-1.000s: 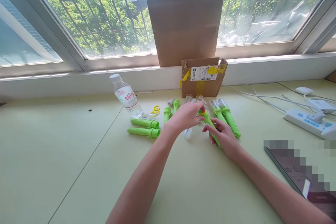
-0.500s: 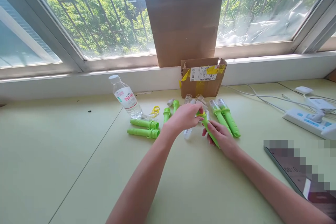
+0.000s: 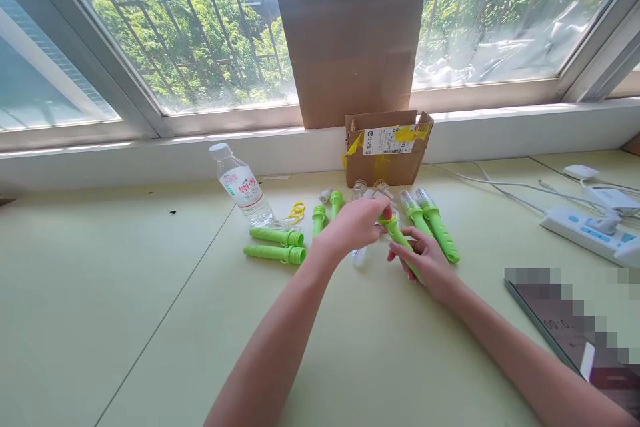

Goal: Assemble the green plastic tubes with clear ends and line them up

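Right hand (image 3: 425, 259) closed around a slim light-green plastic tube (image 3: 399, 235), gripping its lower body, fingers curled. Left hand (image 3: 353, 221) narrow, thumb and fingertips pinched on the thin yellow plastic ring (image 3: 384, 219) at the tube's far end; exact finger contact partly hidden. Tube sits between the two hands, slanted, far end toward the left hand, over the pale green tabletop (image 3: 150, 280); can't tell if it touches the surface. Just right of it: two green tubes with clear ribbed caps (image 3: 440, 235), side by side. Left of the left forearm: two green tubes with open threaded ends (image 3: 273, 253), lying flat. Two more short-looking green tubes (image 3: 319, 217) just behind the left wrist. Loose yellow rings (image 3: 297, 212) near a clear water bottle with white cap (image 3: 245, 188). Clear plastic cap (image 3: 359, 256) under/beside left hand. Brown cardboard box (image 3: 383, 167) behind, white power strip (image 3: 575, 227) and dark phone (image 3: 555, 327) at right.
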Tool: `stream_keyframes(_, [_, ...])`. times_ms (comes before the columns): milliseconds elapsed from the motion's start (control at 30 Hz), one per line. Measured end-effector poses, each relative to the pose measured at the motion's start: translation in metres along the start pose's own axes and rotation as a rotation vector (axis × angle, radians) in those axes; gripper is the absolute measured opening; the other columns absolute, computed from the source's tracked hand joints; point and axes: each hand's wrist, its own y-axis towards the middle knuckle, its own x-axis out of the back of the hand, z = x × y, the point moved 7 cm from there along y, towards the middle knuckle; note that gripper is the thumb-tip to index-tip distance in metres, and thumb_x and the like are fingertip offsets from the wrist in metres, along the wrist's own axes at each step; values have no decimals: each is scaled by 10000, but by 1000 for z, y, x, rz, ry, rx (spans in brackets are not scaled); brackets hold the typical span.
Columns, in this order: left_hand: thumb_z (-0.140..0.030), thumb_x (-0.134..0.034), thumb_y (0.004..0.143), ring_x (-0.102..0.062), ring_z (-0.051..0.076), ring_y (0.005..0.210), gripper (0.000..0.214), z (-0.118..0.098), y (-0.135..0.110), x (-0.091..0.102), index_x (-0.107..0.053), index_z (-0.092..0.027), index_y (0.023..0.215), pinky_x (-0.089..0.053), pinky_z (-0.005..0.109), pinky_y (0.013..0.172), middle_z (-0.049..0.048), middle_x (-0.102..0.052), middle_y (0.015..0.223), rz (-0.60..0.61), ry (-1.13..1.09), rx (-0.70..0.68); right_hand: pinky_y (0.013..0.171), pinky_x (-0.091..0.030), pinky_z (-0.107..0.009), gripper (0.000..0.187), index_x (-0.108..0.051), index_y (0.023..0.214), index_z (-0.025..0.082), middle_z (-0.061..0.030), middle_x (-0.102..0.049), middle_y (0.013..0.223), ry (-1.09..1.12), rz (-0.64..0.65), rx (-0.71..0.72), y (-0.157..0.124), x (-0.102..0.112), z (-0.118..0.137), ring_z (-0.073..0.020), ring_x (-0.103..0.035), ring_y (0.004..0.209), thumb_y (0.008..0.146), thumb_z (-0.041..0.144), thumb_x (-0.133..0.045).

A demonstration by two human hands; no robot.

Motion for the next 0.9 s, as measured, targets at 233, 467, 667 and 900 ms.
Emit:
stream_keyframes(233, [-219, -556, 824, -594, 174, 821, 115, 1, -1, 0, -553, -208, 939, -413, 249, 649, 15, -654, 915, -1, -7, 12, 499, -454, -261, 396, -624, 969, 204, -53, -655, 848, 13, 97, 47, 0, -9, 7, -131, -561, 586, 818, 564, -559])
stream_keyframes(467, [-241, -538, 841, -589, 173, 798, 87, -1, 0, -2, -546, -202, 918, -398, 248, 620, 18, -644, 875, 12, 30, 11, 451, -377, -239, 374, -603, 827, 199, -15, -615, 793, -22, 88, 55, 1, -8, 3, -80, -459, 475, 859, 558, -503])
stream_keyframes(667, [-251, -559, 826, -593, 174, 794, 103, 0, 0, -1, -541, -205, 916, -396, 254, 620, 16, -648, 890, 22, 24, 16, 425, -364, -238, 378, -593, 819, 194, -19, -611, 774, -8, 85, 37, -1, -8, 6, -79, -440, 451, 851, 562, -508])
stream_keyframes(900, [-212, -565, 812, -593, 178, 833, 126, -2, -1, -2, -545, -209, 937, -400, 253, 629, 17, -647, 928, 25, 10, 5, 370, -321, -231, 382, -602, 936, 203, -9, -619, 727, 20, 62, 8, 1, -4, 2, -79, -423, 411, 750, 533, -647])
